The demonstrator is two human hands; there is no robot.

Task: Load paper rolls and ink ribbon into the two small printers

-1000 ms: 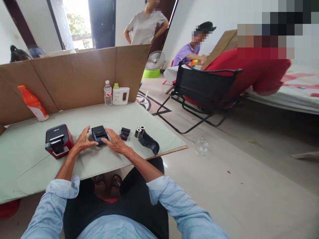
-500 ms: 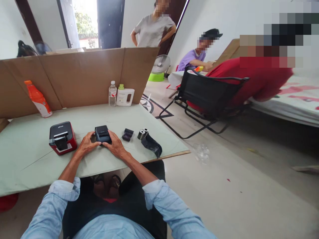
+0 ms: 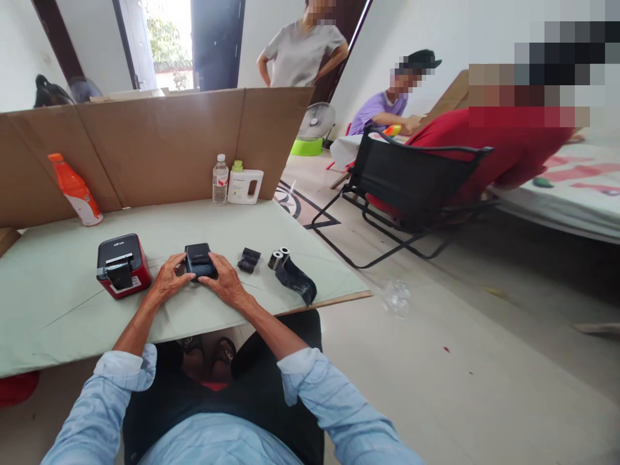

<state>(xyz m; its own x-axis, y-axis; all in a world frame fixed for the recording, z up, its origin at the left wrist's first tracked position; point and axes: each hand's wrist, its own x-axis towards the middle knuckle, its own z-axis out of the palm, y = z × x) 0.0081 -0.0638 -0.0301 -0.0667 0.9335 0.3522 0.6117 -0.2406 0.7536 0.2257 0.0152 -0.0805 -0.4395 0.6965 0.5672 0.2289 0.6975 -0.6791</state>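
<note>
Cupping it from both sides, our left hand [image 3: 167,281] and right hand [image 3: 225,280] have half-curled fingers holding one small black boxy plastic device [image 3: 197,256] between them on the pale green worktop [image 3: 181,218]. Neither's nearer; long axis seems to point away from us. Further out we count one red-and-black boxy machine [image 3: 124,266], seemingly two dark rolls [image 3: 248,259], two white-ended black rolls [image 3: 278,259].

The left hand [image 3: 170,278] and right hand [image 3: 226,280] partly hide the black device [image 3: 197,253]; left of the grip, lettering [image 3: 119,244] on the red machine [image 3: 139,279] is illegibly small.
</note>
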